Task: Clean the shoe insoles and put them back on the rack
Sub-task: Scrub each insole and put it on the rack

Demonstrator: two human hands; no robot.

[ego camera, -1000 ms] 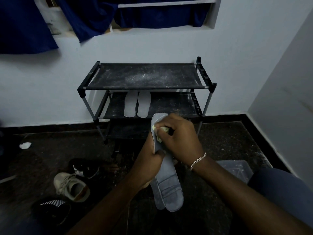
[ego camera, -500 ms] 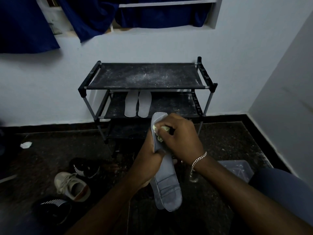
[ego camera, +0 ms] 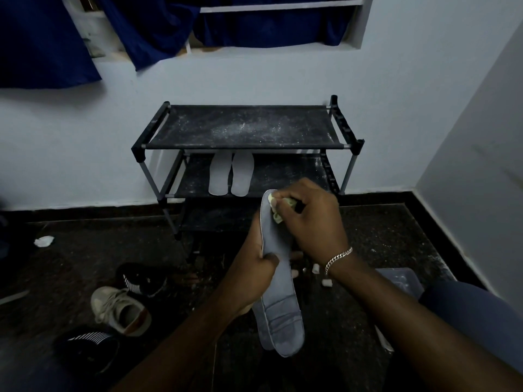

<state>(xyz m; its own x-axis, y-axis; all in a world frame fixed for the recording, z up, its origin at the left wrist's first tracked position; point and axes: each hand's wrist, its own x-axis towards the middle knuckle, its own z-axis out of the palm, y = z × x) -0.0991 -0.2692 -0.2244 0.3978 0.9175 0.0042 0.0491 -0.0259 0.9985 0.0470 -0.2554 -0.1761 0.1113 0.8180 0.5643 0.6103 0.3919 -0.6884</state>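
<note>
The insole (ego camera: 278, 315) is gripped mid-length by the left hand (ego camera: 252, 267), its long axis pointed toward the rack (ego camera: 243, 127). A cloth (ego camera: 277, 217) is pinched against its far end by the right hand (ego camera: 311, 222).

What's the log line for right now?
step: cleaning | left hand grips grey insole | right hand holds pale cloth on its top end | white insoles on rack middle shelf

Pale wall (ego camera: 283, 75), dark speckled floor (ego camera: 93, 258).
</note>
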